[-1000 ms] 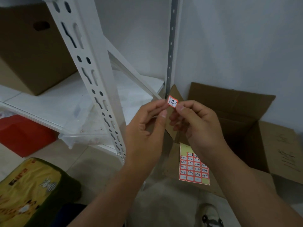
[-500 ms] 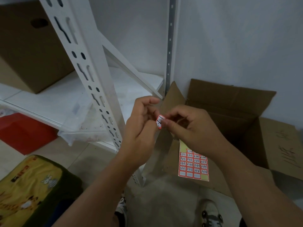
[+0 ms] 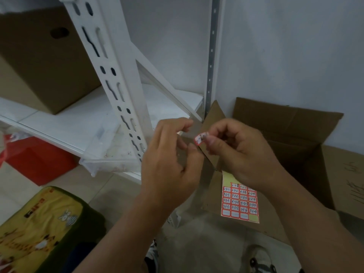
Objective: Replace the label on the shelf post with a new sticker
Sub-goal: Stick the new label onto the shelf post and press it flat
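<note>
A small red-bordered white sticker (image 3: pixel 200 138) with handwritten digits is pinched at the fingertips of my right hand (image 3: pixel 242 152). The same hand also holds the sticker sheet (image 3: pixel 239 201), which hangs down below the palm. My left hand (image 3: pixel 169 160) hovers just left of the sticker, fingers curled and apart, holding nothing that I can see. The white perforated shelf post (image 3: pixel 116 79) slants from top left down behind my left hand. No label shows on its visible face.
An open cardboard box (image 3: pixel 307 138) stands on the floor at right against the wall. A closed carton (image 3: pixel 39 62) sits on the white shelf board (image 3: pixel 74 123). A red box (image 3: pixel 37 160) and a yellow cushion (image 3: pixel 37 227) lie at lower left.
The sticker came down from chest height and is now held by the right hand alone. The left hand has let go of it and drawn slightly left.
</note>
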Action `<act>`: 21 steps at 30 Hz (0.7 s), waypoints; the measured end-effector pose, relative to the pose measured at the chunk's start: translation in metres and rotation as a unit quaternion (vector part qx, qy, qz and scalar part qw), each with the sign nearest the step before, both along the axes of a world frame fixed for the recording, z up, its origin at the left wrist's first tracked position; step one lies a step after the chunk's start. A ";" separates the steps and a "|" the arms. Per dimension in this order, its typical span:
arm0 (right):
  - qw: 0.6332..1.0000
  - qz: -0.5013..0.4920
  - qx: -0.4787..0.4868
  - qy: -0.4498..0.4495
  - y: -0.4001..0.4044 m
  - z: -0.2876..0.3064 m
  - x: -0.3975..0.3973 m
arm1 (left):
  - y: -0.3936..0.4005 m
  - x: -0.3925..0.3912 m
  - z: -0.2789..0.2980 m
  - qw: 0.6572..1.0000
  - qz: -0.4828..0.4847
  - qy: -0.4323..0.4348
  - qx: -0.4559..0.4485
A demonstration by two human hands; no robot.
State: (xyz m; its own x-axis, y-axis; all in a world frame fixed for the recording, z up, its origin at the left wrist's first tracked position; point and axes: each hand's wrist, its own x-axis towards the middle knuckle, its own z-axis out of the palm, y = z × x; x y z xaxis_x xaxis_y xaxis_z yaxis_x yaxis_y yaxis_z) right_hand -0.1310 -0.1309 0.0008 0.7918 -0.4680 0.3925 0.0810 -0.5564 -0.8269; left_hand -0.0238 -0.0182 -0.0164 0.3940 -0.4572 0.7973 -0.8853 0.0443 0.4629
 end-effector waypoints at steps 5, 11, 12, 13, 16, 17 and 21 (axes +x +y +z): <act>0.994 0.038 0.094 -0.045 0.008 0.012 -0.001 | 0.010 0.007 0.002 0.999 0.029 -0.027 -0.025; 0.990 0.082 0.115 -0.025 0.020 0.010 0.018 | 0.024 0.009 0.000 0.999 0.018 -0.038 -0.035; 0.988 0.083 0.128 -0.030 0.024 0.009 0.023 | 0.026 0.011 0.000 0.998 0.025 -0.042 -0.040; 0.985 0.085 0.144 -0.038 0.028 0.009 0.028 | 0.027 0.013 0.000 0.997 0.033 -0.047 -0.045; 0.976 0.079 0.192 -0.059 0.038 0.006 0.043 | 0.028 0.021 -0.001 0.995 0.057 -0.057 -0.057; 0.975 0.074 0.200 -0.059 0.040 0.006 0.047 | 0.029 0.024 -0.001 0.995 0.065 -0.056 -0.059; 0.963 0.082 0.248 -0.070 0.039 0.006 0.057 | 0.029 0.035 -0.002 0.992 0.094 -0.047 -0.067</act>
State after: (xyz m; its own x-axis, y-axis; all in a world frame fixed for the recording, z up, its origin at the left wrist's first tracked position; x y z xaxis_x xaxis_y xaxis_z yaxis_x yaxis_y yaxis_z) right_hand -0.0742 -0.0919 0.0070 0.8269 -0.4983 0.2607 0.2634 -0.0665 -0.9624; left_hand 0.0108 0.0110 -0.0189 0.3833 -0.2703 0.8832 -0.9227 -0.0706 0.3789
